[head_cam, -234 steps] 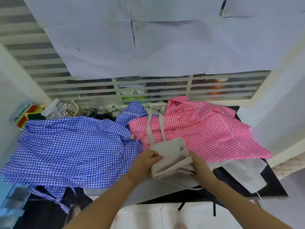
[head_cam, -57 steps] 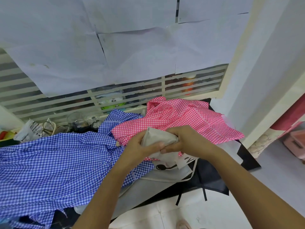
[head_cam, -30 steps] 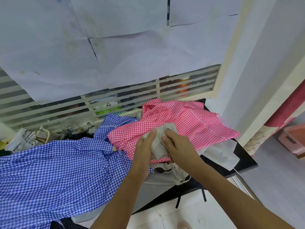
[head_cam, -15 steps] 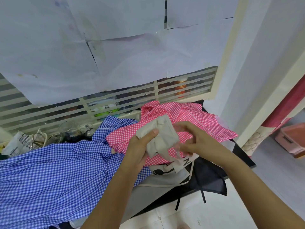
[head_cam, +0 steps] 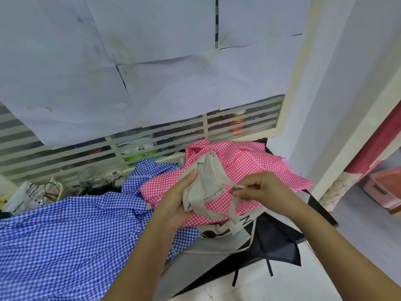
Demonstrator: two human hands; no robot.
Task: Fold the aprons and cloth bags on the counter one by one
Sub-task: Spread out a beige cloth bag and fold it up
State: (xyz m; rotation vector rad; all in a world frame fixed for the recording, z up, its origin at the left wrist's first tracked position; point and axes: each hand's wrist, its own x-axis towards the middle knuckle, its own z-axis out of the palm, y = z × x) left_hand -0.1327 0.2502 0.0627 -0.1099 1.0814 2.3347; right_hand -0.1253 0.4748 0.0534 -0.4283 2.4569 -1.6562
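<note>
1. The beige cloth bag [head_cam: 206, 181], folded down to a small thick bundle, is held in the air above the pink checked apron [head_cam: 249, 168]; it does not lie on the surface [head_cam: 321, 210].
2. The left grip [head_cam: 173, 204] (the person's left hand) is clamped on the bundle. Its thumb presses the upper left edge and its fingers curl underneath, so the bag sits against the palm.
3. The right grip [head_cam: 262, 190] is just to the right of the bundle. Its thumb and forefinger are pinched together on the end of the strap [head_cam: 217, 215], which leaves the bag's right side. A loop of that strap hangs below, between the two hands.
4. The pink checked apron lies crumpled at the back right of the surface, under both hands. The blue checked apron [head_cam: 65, 231] is spread over the whole left side and meets the pink one near the middle.
5. A grey bag with black print [head_cam: 217, 241] shows from under the pink apron's near edge. Beside it, a black cloth [head_cam: 280, 242] hangs over the front (its thin ties dangle).
6. Glass jars [head_cam: 89, 177] stand at the back left, below a slatted window [head_cam: 65, 153] partly covered by paper sheets [head_cam: 152, 83].
</note>
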